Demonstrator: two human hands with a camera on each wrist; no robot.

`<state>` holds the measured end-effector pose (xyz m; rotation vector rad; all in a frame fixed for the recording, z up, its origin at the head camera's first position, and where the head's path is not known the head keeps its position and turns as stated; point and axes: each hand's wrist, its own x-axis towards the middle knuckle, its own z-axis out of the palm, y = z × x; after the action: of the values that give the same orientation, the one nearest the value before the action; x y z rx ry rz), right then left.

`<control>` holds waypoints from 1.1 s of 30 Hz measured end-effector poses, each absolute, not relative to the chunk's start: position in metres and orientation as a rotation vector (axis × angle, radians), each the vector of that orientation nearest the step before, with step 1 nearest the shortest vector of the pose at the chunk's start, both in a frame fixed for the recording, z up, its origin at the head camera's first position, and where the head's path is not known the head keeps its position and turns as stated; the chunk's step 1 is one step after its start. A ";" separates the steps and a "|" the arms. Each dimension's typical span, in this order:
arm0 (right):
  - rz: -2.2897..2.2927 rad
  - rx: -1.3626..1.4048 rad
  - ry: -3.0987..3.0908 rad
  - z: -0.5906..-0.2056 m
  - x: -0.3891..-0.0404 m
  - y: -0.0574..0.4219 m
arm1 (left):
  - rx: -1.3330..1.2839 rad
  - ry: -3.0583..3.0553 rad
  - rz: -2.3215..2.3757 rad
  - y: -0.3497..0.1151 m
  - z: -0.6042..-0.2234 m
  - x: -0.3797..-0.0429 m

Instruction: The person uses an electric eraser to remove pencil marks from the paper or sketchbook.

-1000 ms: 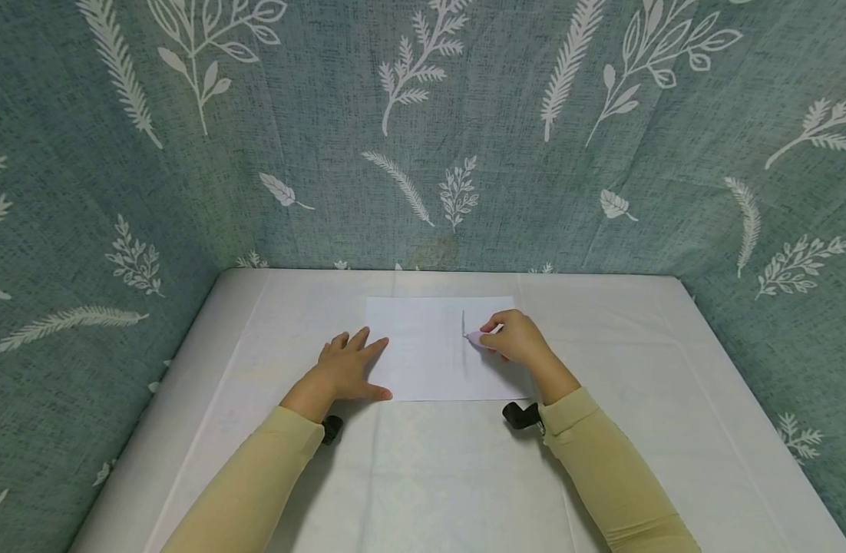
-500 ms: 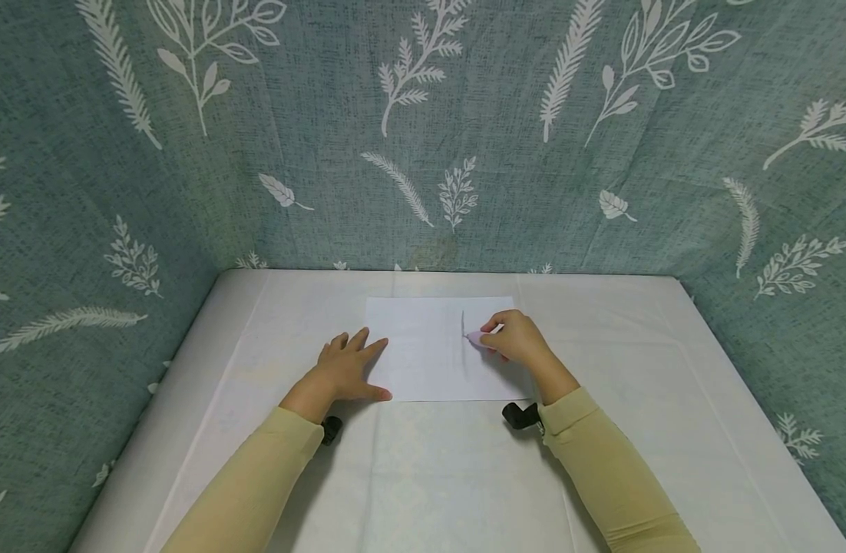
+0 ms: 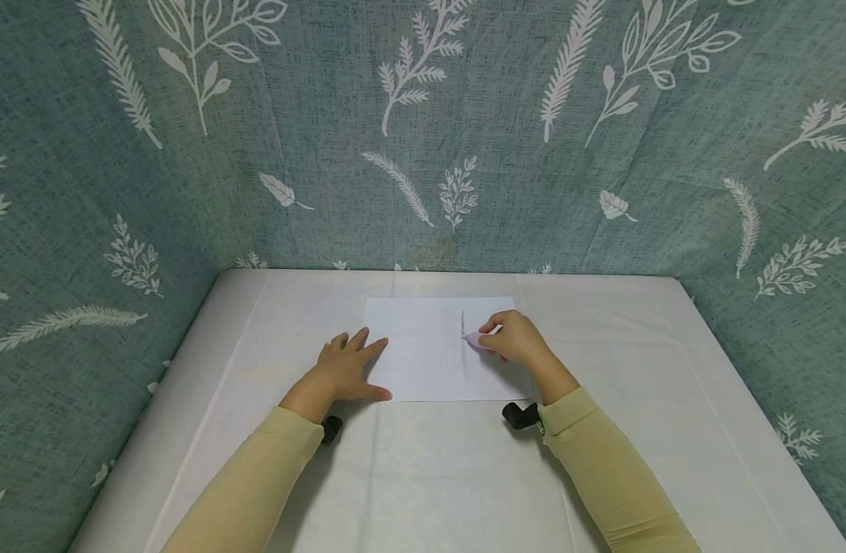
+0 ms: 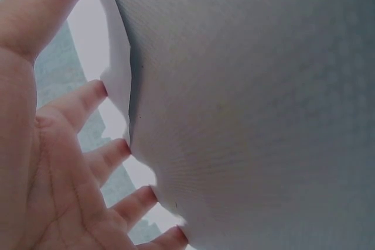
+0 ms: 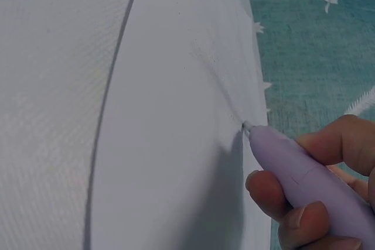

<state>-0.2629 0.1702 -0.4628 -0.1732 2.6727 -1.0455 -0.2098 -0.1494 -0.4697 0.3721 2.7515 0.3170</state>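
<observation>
A white sheet of paper [image 3: 416, 346] lies on the table. My left hand [image 3: 343, 372] rests at its left edge with the fingers spread; in the left wrist view the fingertips [image 4: 120, 144] touch the paper, whose near edge lifts slightly. My right hand [image 3: 523, 338] grips a thick lilac pen-shaped tool [image 5: 299, 168] between thumb and fingers. The tool's small metal tip [image 5: 247, 126] meets the sheet right of its middle. A thin dark line [image 3: 463, 322] runs from near the sheet's far edge to the tip; I cannot tell whether it is drawn or cut.
A white cloth [image 3: 603, 346] covers the table. Behind and at the sides hangs a green leaf-patterned curtain [image 3: 326, 169]. Black wrist cameras [image 3: 521, 415] sit under both wrists, close above the cloth.
The right hand and tool tip have shifted very slightly toward the near side and left along the line. The left hand and the paper have stayed in place.
</observation>
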 end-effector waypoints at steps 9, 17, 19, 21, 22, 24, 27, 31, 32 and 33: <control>-1.043 -0.157 2.681 -0.462 -0.264 0.170 | 0.382 2.750 0.317 -0.150 -0.470 -0.211; -1.037 -0.126 2.689 -0.460 -0.264 0.170 | 0.393 2.753 0.326 -0.150 -0.469 -0.211; -1.036 -0.138 2.686 -0.461 -0.265 0.170 | 0.391 2.753 0.319 -0.150 -0.469 -0.211; -1.033 -0.154 2.676 -0.461 -0.265 0.170 | 0.389 2.754 0.313 -0.150 -0.469 -0.211; -1.033 -0.161 2.671 -0.461 -0.265 0.170 | 0.388 2.754 0.314 -0.150 -0.469 -0.211; -1.033 -0.165 2.671 -0.461 -0.265 0.170 | 0.386 2.753 0.316 -0.150 -0.470 -0.211; -1.035 -0.142 2.687 -0.461 -0.265 0.169 | 0.386 2.752 0.320 -0.150 -0.471 -0.211; -1.034 -0.141 2.675 -0.461 -0.265 0.169 | 0.384 2.751 0.321 -0.150 -0.471 -0.211; -1.031 -0.145 2.668 -0.461 -0.265 0.169 | 0.384 2.751 0.320 -0.150 -0.471 -0.211; -1.029 -0.147 2.663 -0.461 -0.265 0.169 | 0.383 2.752 0.323 -0.150 -0.471 -0.211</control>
<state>-0.2648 0.1693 -0.4612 -0.1472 2.6625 -1.0289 -0.2109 -0.1501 -0.4706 0.3826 2.7518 0.3225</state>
